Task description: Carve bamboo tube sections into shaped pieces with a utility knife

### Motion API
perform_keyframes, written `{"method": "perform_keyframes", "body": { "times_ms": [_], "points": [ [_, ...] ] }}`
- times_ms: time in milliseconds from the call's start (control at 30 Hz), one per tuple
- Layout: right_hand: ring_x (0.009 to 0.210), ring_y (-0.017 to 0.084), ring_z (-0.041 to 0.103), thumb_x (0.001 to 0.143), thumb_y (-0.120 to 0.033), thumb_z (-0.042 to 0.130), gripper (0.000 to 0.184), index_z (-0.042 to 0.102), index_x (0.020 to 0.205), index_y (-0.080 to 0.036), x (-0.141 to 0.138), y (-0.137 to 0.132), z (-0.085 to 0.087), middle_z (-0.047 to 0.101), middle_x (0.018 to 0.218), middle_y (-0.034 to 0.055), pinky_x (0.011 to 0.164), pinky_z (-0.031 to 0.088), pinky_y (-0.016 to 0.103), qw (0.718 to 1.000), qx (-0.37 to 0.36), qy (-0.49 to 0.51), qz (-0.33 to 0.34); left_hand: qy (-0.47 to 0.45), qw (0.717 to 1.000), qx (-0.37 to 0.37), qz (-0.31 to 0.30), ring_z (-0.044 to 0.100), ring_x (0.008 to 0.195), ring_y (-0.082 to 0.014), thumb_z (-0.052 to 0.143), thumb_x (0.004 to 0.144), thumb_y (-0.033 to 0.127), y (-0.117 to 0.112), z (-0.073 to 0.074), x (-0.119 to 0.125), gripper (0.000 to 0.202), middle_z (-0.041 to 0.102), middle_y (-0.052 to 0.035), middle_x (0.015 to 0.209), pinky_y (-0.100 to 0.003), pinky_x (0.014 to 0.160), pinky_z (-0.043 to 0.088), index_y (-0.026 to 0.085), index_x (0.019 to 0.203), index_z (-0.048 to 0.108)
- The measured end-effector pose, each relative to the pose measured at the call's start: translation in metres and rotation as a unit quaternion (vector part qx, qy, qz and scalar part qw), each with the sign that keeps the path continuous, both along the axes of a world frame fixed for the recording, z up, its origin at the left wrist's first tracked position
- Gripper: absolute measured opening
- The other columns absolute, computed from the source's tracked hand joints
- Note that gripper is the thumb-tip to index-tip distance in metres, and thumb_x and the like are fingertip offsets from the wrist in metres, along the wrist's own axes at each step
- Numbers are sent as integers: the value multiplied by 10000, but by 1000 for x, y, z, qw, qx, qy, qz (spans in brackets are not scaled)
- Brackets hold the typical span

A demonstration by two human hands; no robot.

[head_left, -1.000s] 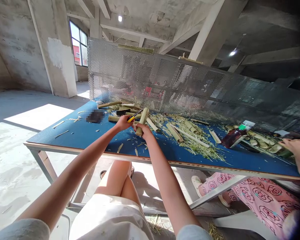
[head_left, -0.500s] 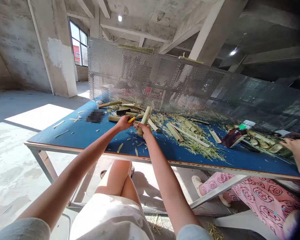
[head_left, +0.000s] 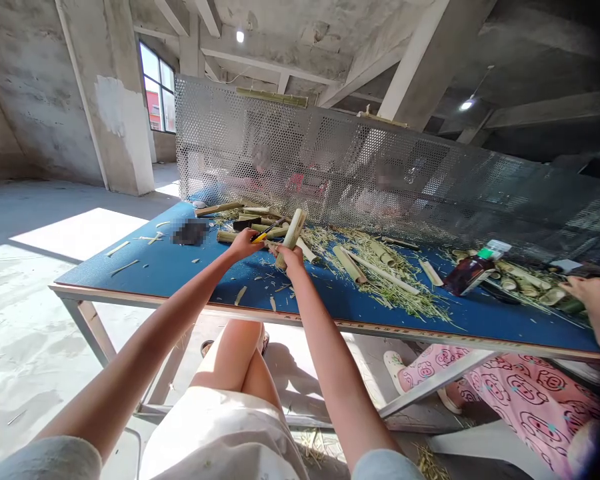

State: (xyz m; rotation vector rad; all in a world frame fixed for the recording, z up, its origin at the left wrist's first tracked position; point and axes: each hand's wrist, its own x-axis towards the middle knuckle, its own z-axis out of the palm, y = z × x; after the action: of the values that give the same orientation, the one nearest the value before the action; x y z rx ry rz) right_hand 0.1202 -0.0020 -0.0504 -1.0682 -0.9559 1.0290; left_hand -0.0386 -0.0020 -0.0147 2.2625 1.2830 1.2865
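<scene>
Room: you are in a raw concrete room, with a sunlit concrete floor (head_left: 55, 320) at 9 o'clock, one concrete pillar (head_left: 115, 127) and one window (head_left: 157, 93) at 11 o'clock.
Surface: a blue worktop (head_left: 130, 280) with a pale edge strip stretches across you, and a perforated metal screen (head_left: 330, 160) runs along its far side.
Left hand: your left hand (head_left: 243, 245) is closed around a yellow-handled knife (head_left: 260, 235), at 12 o'clock.
Right hand: your right hand (head_left: 293, 259) grips one pale-green bamboo tube (head_left: 293, 230), hollow and tilted, held above the worktop at 12 o'clock, just beside the knife.
Scattered: flat bamboo strips (head_left: 380, 270), too many to count, and fibrous green shavings (head_left: 395, 293) lie at 1 o'clock.
Nearby: one amber bottle (head_left: 467, 277) lies at 2 o'clock; one co-worker's hand (head_left: 593, 293) rests at 3 o'clock; pink pig-print trousers (head_left: 530, 393) show at 4 o'clock.
</scene>
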Motion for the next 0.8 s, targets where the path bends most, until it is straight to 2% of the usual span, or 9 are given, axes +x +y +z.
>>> {"method": "perform_keyframes", "body": {
  "times_ms": [100,267,400,800],
  "points": [
    [484,123,538,549,-121,671,192,543,657,-215,-3,-5,2,541,493,-72,461,437,232,999,23,-21,-3,28,999,27,1,539,744,-192,609,646,289,2,-2,0,160,563,-35,637,-259,651,431,143,579,614],
    [498,133,543,526,-133,683,186,544,623,-211,-4,-11,6,556,503,-61,439,408,237,998,38,-57,0,52,997,50,-2,547,796,-194,622,625,250,2,-6,0,135,600,-65,818,-255,672,447,135,688,656],
    [524,146,562,530,-107,683,198,538,614,-214,-4,-12,8,565,508,-53,447,409,243,997,37,-71,-8,64,996,57,-2,548,780,-184,619,627,231,0,-6,1,149,594,-81,885,-254,669,454,127,724,666],
    [494,158,576,551,-80,678,234,513,599,-239,-5,-12,7,547,479,-57,442,436,254,998,34,-47,-10,54,997,54,4,551,754,-178,615,643,205,1,-6,5,80,575,-82,878,-273,681,456,131,669,631]
  ]
}}
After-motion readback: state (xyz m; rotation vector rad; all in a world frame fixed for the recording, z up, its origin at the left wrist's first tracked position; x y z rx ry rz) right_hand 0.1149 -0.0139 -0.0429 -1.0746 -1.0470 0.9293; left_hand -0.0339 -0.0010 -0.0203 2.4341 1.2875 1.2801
